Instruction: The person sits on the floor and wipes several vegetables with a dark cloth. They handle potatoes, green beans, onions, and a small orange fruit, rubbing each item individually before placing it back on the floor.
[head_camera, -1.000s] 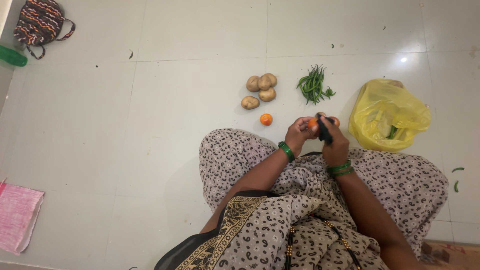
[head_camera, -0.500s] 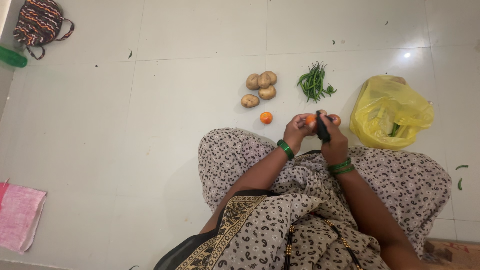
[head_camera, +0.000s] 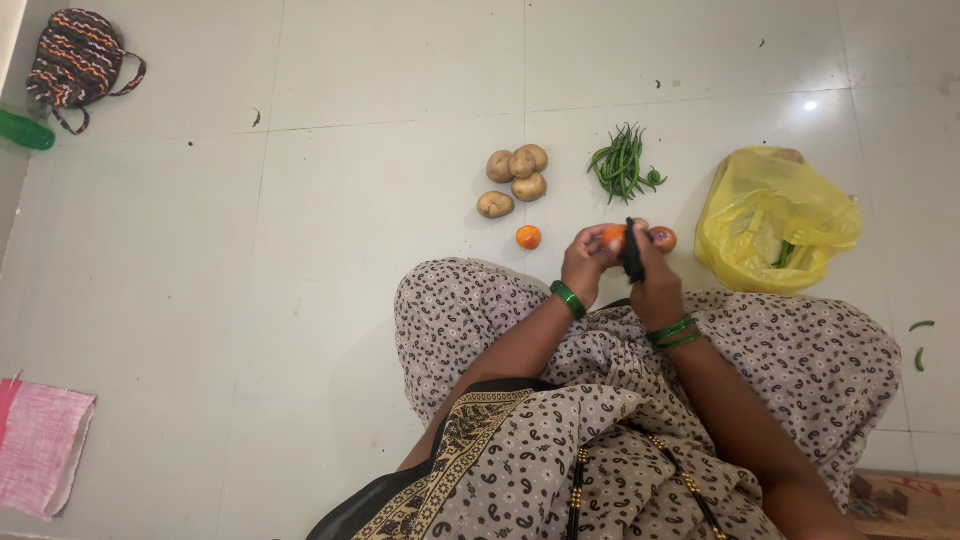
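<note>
**A seated person holds a small orange fruit and a dark tool over a tiled floor**

Seen from above, a person sits on a pale tiled floor (head_camera: 380, 80) in a patterned grey garment. At the far left edge a pink cloth (head_camera: 40, 445) lies flat near the bottom, and a striped fabric bag (head_camera: 78, 58) sits in the top corner beside a green object (head_camera: 25, 130) that is partly cut off.

Towards the middle, four brown potatoes (head_camera: 515, 175) rest together on the floor, touching one another. Just below them lies a single small orange fruit (head_camera: 528, 237), apart from the potatoes and near the person's knee.

The left hand (head_camera: 585, 260), with a green bangle at the wrist, is curled around another orange fruit (head_camera: 612, 236); the fingers are bent closed about it, so only its top shows. Right beside it, the right hand (head_camera: 655, 280), wearing green bangles, is closed in a fist round a dark tool (head_camera: 632, 255) that points upward between the two hands and meets the held fruit. What kind of tool it is cannot be told. A third orange fruit (head_camera: 663, 239) shows just past the right hand's knuckles.

Beyond the hands lies a loose bunch of green chillies (head_camera: 622, 163). Further right, a crumpled yellow plastic bag (head_camera: 775, 220) stands open with pale and green contents inside. At the far right edge, two stray chillies (head_camera: 920, 343) lie on the floor.
</note>
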